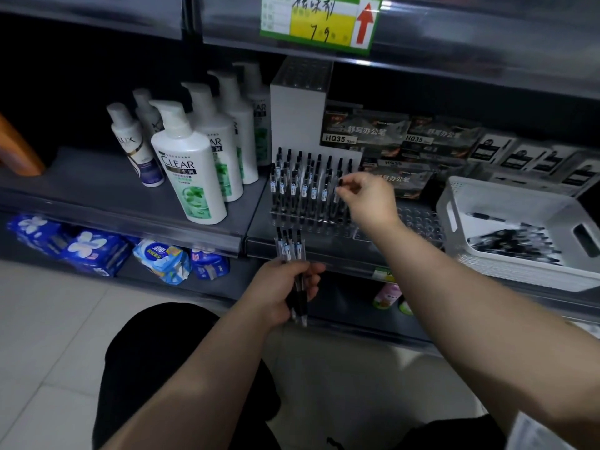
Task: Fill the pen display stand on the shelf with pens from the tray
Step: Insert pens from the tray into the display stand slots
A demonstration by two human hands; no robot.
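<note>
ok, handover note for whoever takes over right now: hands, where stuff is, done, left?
Left hand grips a bundle of pens upright, below the shelf edge.
Right hand pinches the top of one pen at the right end of the filled block, seemingly seating it.
Display stand: left part holds several rows of pens; empty holes lie to the right.
Tray sits at the shelf's right, loose pens inside.
Left to do: seat this pen, place the bundle, refill from the tray.
</note>
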